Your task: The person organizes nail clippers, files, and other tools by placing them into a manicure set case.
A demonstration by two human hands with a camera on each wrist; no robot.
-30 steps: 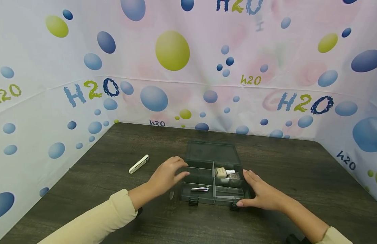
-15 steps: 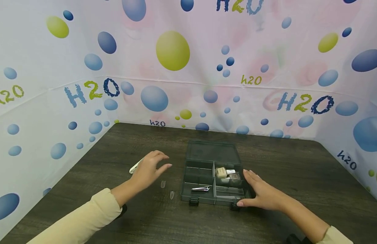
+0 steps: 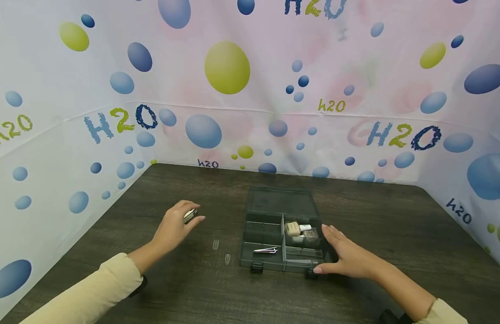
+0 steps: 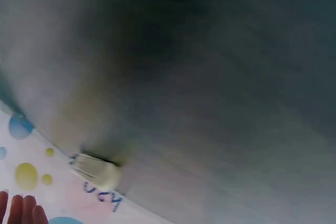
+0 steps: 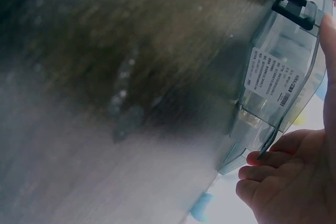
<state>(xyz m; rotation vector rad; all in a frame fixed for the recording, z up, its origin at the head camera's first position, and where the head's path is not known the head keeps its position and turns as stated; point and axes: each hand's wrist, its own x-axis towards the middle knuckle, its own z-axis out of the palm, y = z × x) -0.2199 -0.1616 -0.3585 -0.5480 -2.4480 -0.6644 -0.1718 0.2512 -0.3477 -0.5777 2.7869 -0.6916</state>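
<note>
My left hand (image 3: 173, 230) reaches round a slim cream-coloured tool with a dark end (image 3: 190, 216) on the table. Its kind is not clear. In the left wrist view a gap lies between my fingertips (image 4: 23, 211) and the cream tool (image 4: 97, 171). My right hand (image 3: 351, 257) holds the right side of a dark see-through compartment box (image 3: 263, 265), thumb at the front latch and fingers along the side wall. The box's lid (image 3: 280, 201) lies back. Inside are a silver nail clipper (image 3: 266, 250), a beige bottle (image 3: 292, 228) and a small white tube (image 3: 305, 227).
Two clear nail tips lie left of the box, one farther back (image 3: 215, 245) and one nearer (image 3: 227, 258). A white printed label (image 5: 273, 76) shows on the box in the right wrist view. A patterned sheet (image 3: 250, 135) stands round the dark wooden table (image 3: 375, 211).
My left hand has moved left, away from the box to the cream tool, uncovering the farther nail tip. The right hand keeps its place on the box.
</note>
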